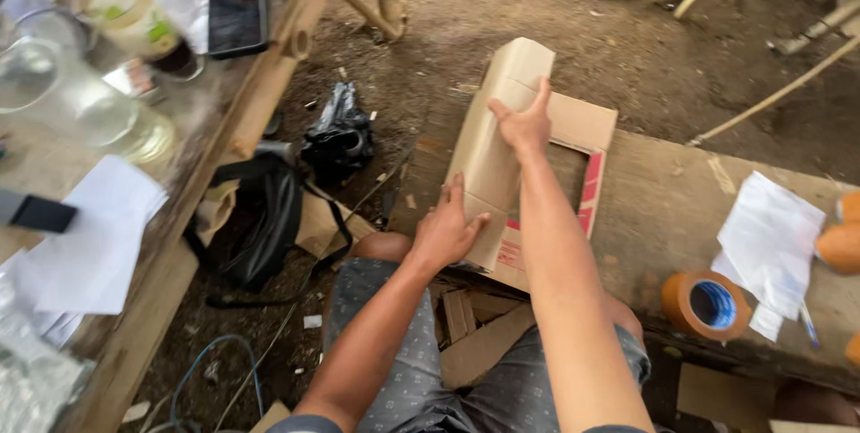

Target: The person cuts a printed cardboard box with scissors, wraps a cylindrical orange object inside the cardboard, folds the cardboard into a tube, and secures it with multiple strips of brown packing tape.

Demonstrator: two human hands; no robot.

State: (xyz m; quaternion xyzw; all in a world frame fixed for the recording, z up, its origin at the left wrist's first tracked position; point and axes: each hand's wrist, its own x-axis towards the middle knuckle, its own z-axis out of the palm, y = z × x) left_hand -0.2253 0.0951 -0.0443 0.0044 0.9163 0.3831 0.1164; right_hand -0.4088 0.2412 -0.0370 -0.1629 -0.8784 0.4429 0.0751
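One cardboard box (502, 155), folded flat, at the left edge of the wooden tabletop (663, 209). One roll of tape (706, 304) near its front edge. My left hand (445, 231) grips the box's near end; my right hand (524, 121) presses flat, fingers spread, on its far part.

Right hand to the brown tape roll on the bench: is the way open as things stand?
Probably yes. The tape roll sits on the wooden bench to the right of the right hand, with bare wood between them. But that hand is pressing on the folded cardboard, so it would have to let go first.
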